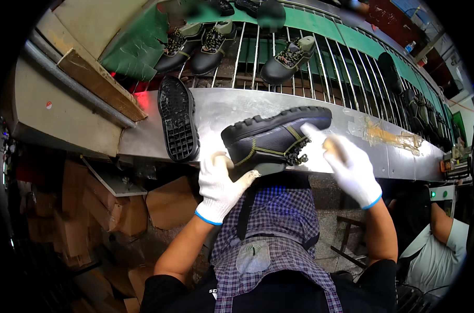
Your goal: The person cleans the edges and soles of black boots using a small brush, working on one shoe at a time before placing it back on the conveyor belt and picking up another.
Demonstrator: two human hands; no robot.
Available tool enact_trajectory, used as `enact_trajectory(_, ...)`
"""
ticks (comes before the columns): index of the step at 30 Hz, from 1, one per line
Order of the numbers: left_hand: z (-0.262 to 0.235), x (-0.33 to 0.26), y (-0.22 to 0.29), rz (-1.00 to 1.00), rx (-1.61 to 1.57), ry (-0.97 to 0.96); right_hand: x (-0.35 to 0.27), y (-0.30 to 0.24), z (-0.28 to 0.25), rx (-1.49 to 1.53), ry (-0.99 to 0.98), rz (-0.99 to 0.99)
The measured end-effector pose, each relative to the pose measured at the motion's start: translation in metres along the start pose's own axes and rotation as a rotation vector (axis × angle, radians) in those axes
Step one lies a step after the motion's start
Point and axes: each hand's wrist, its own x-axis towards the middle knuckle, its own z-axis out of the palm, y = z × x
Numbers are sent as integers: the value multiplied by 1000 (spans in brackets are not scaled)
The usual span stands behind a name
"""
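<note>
A black leather work shoe (268,143) with yellow stitching and dark laces is tipped over above the metal ledge, its thick treaded sole turned up and away from me. My left hand (220,185), in a white knit glove with a blue cuff, grips it at the near left end, thumb by the opening. My right hand (351,167), gloved alike, is curled beside the shoe's right end. Something pale and blurred sticks out from its fingers toward the laces; I cannot make out what it is. Left of the held shoe, another black shoe (178,120) shows its lugged sole.
The metal ledge (399,161) carries brownish tape residue. Beyond it, a rack of metal rods (328,70) holds several black shoes, including one laced shoe (288,61). Cardboard boxes (172,203) lie below left. Another person (440,250) sits at the lower right.
</note>
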Motion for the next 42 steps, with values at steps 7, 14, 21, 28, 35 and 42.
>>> enact_trajectory(7, -34, 77, 10, 352, 55, -163, 29, -39, -14, -235, -191, 0)
enact_trajectory(14, -36, 114, 30, 164, 86, -544, 78, -37, 19, 195, -402, 252)
enact_trajectory(21, -24, 104, 14, 236, -14, -410, 73, -59, 14, -187, -444, 39)
enact_trajectory(28, -20, 108, 2, 236, -70, -392, 77, -80, 46, 447, -674, 215)
enact_trajectory(35, -9, 97, -7, 420, -89, -274, 65, -66, 29, 28, -474, -43)
enact_trajectory(42, -24, 108, 16, 379, 37, -367, 44, -22, -32, -261, -233, -11)
